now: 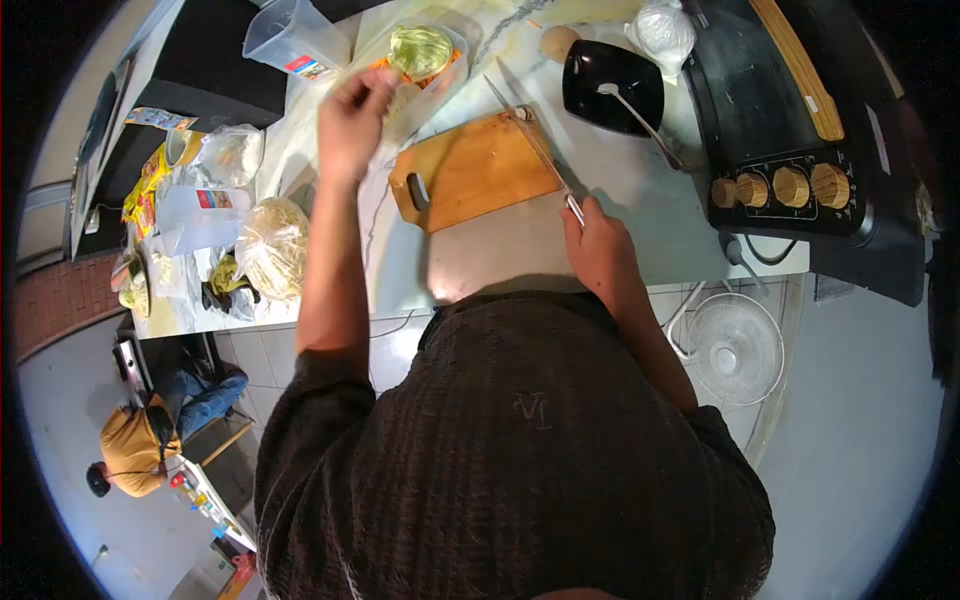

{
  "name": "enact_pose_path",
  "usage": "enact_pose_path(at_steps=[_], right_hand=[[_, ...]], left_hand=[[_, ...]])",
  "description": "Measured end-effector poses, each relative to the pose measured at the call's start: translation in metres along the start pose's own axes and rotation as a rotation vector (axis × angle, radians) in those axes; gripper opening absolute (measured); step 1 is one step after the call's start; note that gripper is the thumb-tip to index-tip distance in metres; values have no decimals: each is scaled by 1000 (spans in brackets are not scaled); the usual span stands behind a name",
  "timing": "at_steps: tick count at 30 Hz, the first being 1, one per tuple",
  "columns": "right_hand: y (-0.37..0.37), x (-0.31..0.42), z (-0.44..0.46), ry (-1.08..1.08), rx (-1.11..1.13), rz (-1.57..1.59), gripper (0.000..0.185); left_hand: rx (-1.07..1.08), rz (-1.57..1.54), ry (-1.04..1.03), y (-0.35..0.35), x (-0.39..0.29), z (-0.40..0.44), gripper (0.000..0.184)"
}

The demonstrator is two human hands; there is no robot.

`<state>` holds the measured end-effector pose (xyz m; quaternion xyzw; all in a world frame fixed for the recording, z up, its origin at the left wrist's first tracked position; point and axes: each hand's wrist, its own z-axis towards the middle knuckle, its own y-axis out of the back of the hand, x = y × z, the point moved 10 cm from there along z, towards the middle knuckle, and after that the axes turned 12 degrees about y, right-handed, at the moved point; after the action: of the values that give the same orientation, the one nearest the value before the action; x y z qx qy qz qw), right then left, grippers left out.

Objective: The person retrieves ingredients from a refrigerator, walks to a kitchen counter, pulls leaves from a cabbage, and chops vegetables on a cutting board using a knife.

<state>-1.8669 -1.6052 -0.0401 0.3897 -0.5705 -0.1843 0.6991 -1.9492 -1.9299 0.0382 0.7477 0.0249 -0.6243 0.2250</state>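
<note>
My right hand [602, 245] is closed round the handle of a long knife [540, 148], whose blade lies across the right end of the wooden cutting board [475, 170]. A small pale piece [522, 114] sits by the blade near the board's upper right corner. Raised beyond the board's left end, my left hand [358, 112] has its fingers bent together; what they hold, if anything, is too small to make out. It is nearest to a clear tray [455, 75] with shredded orange food and a pale green cabbage piece [420, 52].
Right of the board are a black bowl [612, 88] with a spoon, a white plastic bag [662, 35] and a stove [780, 130]. Bagged food [272, 248] and plastic containers [297, 42] stand left. A person [138, 447] sits far left; a fan [735, 348] is below.
</note>
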Motion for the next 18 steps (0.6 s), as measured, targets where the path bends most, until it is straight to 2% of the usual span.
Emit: enact_pose_path(at_steps=[1, 3, 5, 7, 8, 11, 13, 15, 16, 18], right_hand=[[1, 3, 1, 5, 0, 1, 27], [0, 5, 2, -31, 68, -35, 29], [-3, 7, 2, -47, 96, -45, 30], [-4, 5, 3, -62, 117, -58, 31], [-5, 4, 2, -56, 119, -57, 31], [-5, 1, 2, -51, 125, -67, 31], [-5, 2, 3, -51, 129, -75, 31], [-4, 0, 2, -86, 147, -75, 31], [-6, -2, 2, -87, 148, -75, 31], [-6, -3, 1, -48, 111, -82, 31]], left_hand=[[-10, 8, -54, 8, -14, 12, 21], [-15, 218, -103, 15, -28, 38, 20], [-22, 322, -85, 24, -23, 61, 26], [-125, 606, -92, 32, -18, 74, 35], [-162, 591, -131, 35, -14, 79, 42], [-239, 736, -204, 32, -15, 75, 39], [-212, 792, -204, 32, -19, 73, 37], [-166, 869, -69, 35, -7, 77, 35], [-165, 869, -67, 38, -4, 77, 35], [-130, 892, -17, 46, 10, 78, 45]])
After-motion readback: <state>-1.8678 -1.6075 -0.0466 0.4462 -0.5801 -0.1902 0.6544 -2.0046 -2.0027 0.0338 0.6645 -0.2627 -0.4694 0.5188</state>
